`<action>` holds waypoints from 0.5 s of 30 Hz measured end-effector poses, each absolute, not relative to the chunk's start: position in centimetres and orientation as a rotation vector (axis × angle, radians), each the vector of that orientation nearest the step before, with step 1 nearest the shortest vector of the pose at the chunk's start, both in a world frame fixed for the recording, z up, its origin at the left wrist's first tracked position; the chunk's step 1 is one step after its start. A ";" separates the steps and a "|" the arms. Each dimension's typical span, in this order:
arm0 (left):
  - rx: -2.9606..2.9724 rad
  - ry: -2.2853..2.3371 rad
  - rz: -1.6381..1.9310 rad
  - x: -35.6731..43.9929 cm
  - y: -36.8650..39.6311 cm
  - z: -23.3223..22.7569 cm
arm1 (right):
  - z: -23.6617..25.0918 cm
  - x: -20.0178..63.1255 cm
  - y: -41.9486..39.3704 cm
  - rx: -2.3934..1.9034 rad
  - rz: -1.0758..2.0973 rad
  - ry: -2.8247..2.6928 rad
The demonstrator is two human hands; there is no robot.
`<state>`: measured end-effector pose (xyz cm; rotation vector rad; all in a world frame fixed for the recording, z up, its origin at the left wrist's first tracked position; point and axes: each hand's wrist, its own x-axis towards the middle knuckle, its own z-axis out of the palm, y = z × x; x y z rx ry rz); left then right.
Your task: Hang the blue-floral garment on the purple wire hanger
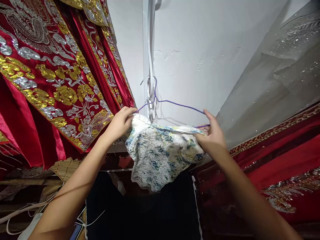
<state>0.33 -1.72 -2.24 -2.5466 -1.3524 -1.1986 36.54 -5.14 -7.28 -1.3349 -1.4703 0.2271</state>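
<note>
A purple wire hanger (172,102) hangs by its hook in front of a white wall. A white garment with a blue-green floral pattern (160,153) is draped over it and bunches below. My left hand (121,122) grips the garment's left shoulder at the hanger's left end. My right hand (212,136) holds the garment's right edge at the hanger's right end, fingers touching the wire.
Red satin robes with gold and silver embroidery (50,76) hang close on the left. More red embroidered cloth under clear plastic (280,133) fills the right. A white strap (149,50) runs down the wall. Dark fabric (140,213) and white cords (25,213) lie below.
</note>
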 end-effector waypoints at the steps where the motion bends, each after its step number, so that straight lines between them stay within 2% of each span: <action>1: -2.527 -1.376 -1.178 0.3 -1.9 -2.1 | -6.6 37.1 -5.4 -1.366 0.303 -1.473; 4: -2.340 -1.467 -1.253 -0.2 -2.2 -1.7 | -4.0 38.2 -6.3 -1.381 0.623 -1.419; 9: -2.156 -1.613 -1.508 -1.5 -2.2 -1.5 | -0.2 36.5 -6.3 -1.080 1.301 -1.139; 12: -2.361 -1.552 -1.584 -0.8 -2.1 -1.4 | 0.8 33.2 -5.6 -0.955 1.467 -1.046; 15: -2.590 -1.321 -1.465 0.0 -2.2 -1.1 | 0.8 30.7 -5.1 -0.816 1.518 -1.048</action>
